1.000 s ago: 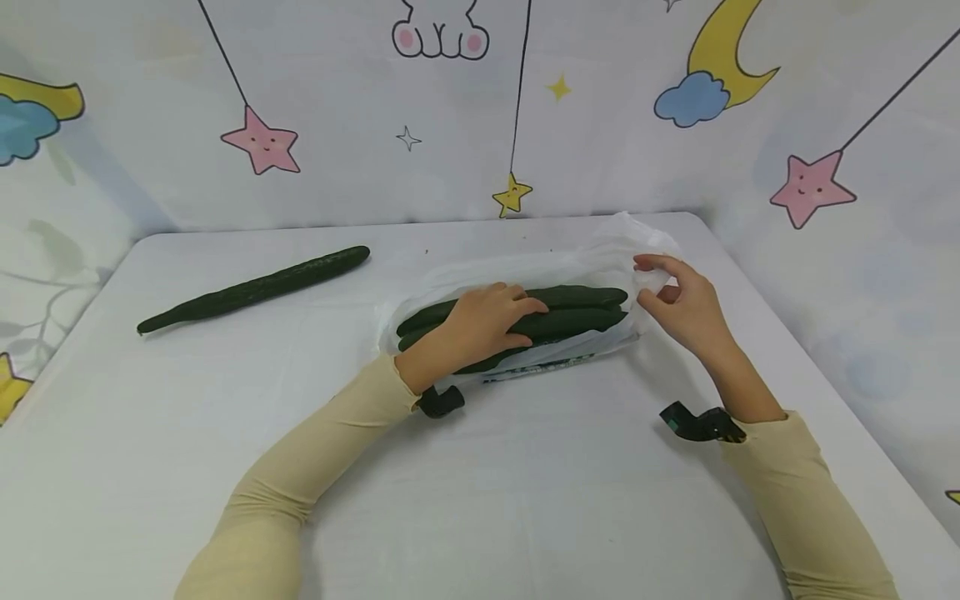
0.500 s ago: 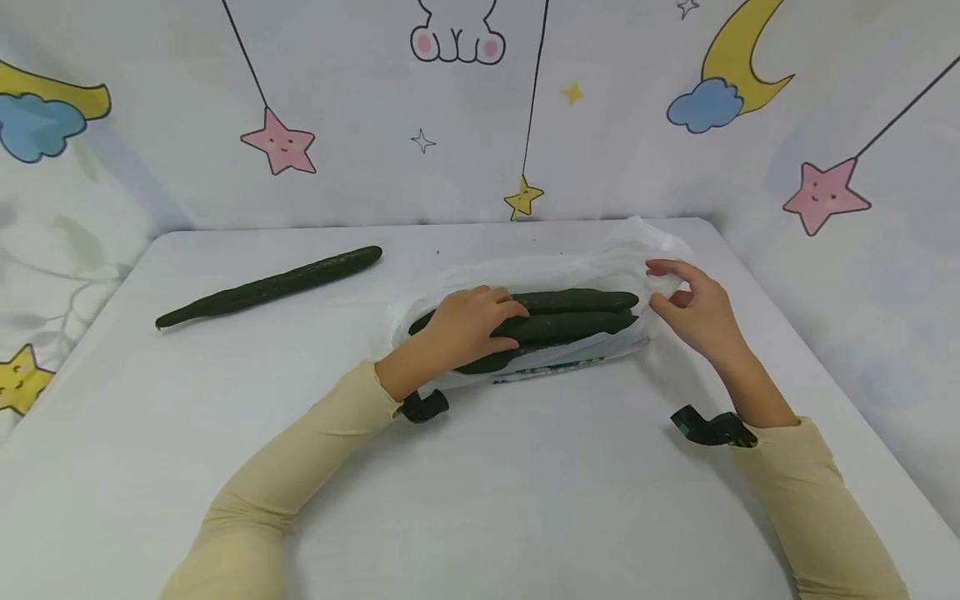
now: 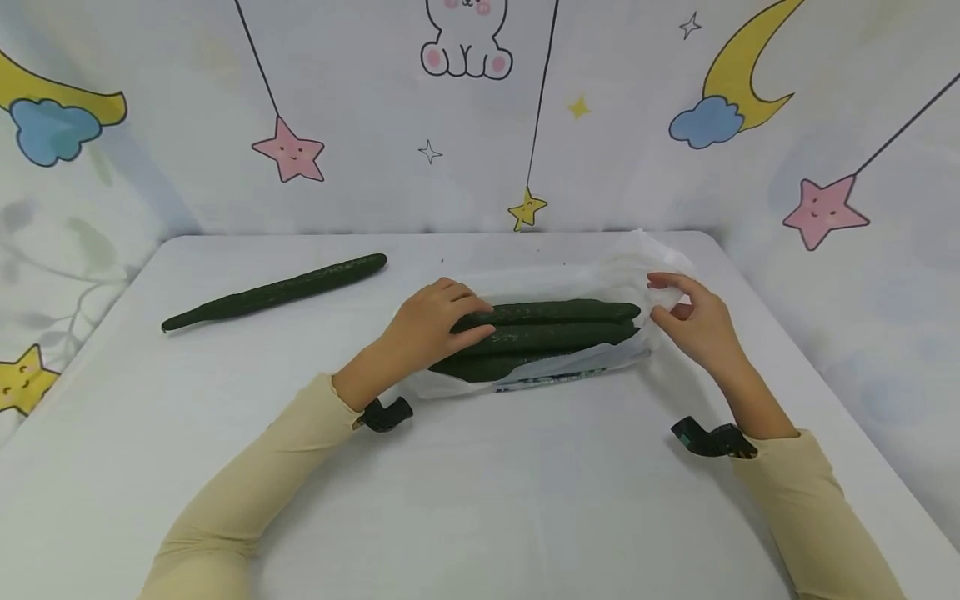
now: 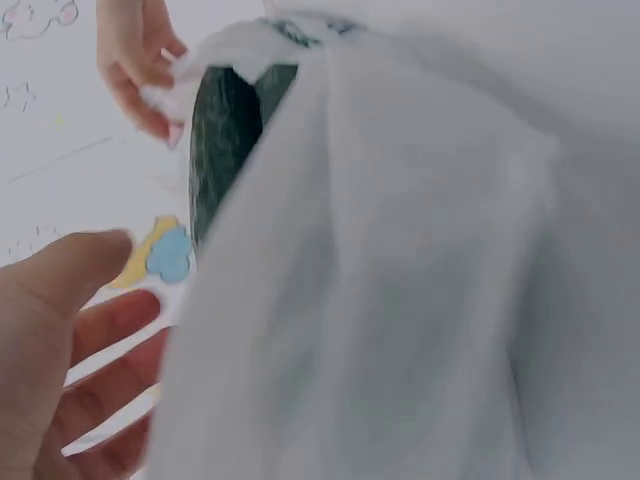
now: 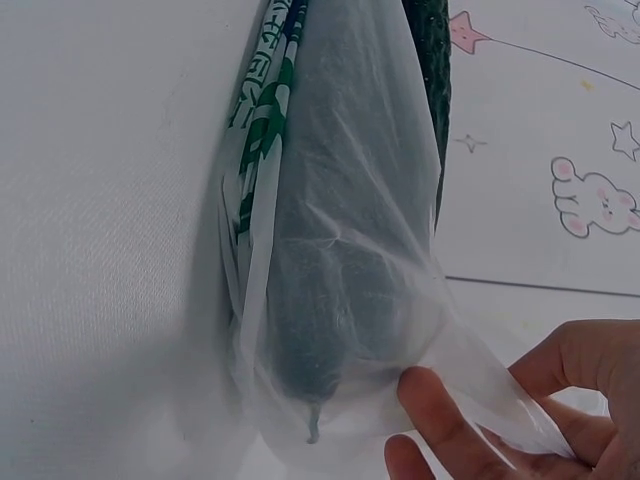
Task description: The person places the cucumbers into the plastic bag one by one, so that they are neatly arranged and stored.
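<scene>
A white plastic bag (image 3: pixel 555 369) lies on its side, gaping along the top. Inside it are three long dark green cucumbers (image 3: pixel 558 337), side by side; green print shows on the bag's near side. Over their left ends is my left hand (image 3: pixel 423 329), its fingers relaxed and thumb apart. In the left wrist view, that left hand (image 4: pixel 70 350) is beside the bag with nothing between thumb and fingers. At the opposite end, my right hand (image 3: pixel 697 321) pinches the bag. In the right wrist view, thin plastic runs between the fingers of the right hand (image 5: pixel 585 390), near a cucumber's stem (image 5: pixel 313 425).
Another cucumber (image 3: pixel 277 293) lies loose at the back left of the white table (image 3: pixel 480 492). A cloth wall printed with stars, moons and a bear (image 3: pixel 467 50) rises behind the table. Small dark wrist cameras (image 3: pixel 712 437) sit at both sleeve cuffs.
My left hand has slid left along the cucumbers, uncovering more of them. My right hand stays at the bag's right end. The head view has shifted slightly.
</scene>
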Demonstrator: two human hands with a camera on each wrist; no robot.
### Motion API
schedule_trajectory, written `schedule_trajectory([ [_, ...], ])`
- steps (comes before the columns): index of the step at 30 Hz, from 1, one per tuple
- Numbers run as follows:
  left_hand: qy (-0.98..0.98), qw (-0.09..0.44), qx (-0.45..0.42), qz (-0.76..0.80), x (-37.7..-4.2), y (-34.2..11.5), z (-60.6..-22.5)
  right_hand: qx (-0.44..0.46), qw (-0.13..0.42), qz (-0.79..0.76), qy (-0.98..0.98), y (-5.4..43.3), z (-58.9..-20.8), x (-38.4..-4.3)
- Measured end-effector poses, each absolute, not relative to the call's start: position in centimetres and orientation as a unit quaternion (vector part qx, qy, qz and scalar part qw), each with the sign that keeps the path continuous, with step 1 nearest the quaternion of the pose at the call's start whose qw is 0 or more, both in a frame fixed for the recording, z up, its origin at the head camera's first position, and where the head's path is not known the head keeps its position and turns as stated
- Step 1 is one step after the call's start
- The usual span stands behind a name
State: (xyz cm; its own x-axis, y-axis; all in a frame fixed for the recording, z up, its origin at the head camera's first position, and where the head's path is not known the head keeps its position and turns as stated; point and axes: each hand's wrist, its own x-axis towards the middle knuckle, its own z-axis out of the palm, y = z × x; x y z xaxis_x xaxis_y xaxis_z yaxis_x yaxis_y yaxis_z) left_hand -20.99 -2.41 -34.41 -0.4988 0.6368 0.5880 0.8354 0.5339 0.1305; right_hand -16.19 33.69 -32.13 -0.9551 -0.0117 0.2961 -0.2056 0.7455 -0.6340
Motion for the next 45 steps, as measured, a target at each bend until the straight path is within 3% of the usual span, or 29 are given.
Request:
schedule_trajectory([
  [4, -0.842, 0.273, -0.406, -0.228, -21.6, -3.9, -34.2, 0.061, 0.142, 0.35, -0.924, 33.7, -32.2, -16.2],
  [8, -0.852, 0.271, -0.37, -0.254, -21.9, -5.4, -34.1, 0.059, 0.138, 0.348, -0.925, 33.8, -32.2, -16.1],
  [16, -0.878, 0.235, -0.325, -0.261, -22.6, -8.7, -34.8, 0.057, 0.123, 0.356, -0.925, 33.8, -32.1, -16.0],
  [24, -0.891, 0.161, -0.292, -0.307, -23.7, -11.9, -36.2, 0.057, 0.129, 0.346, -0.928, 33.7, -32.3, -16.2],
  [39, -0.93, 0.118, -0.203, -0.283, -26.4, -17.6, -37.7, 0.058, 0.133, 0.345, -0.927, 33.8, -32.6, -16.3],
  [45, -0.947, 0.054, -0.182, -0.261, -27.2, -19.5, -37.9, 0.057, 0.134, 0.341, -0.929, 33.8, -32.6, -16.4],
])
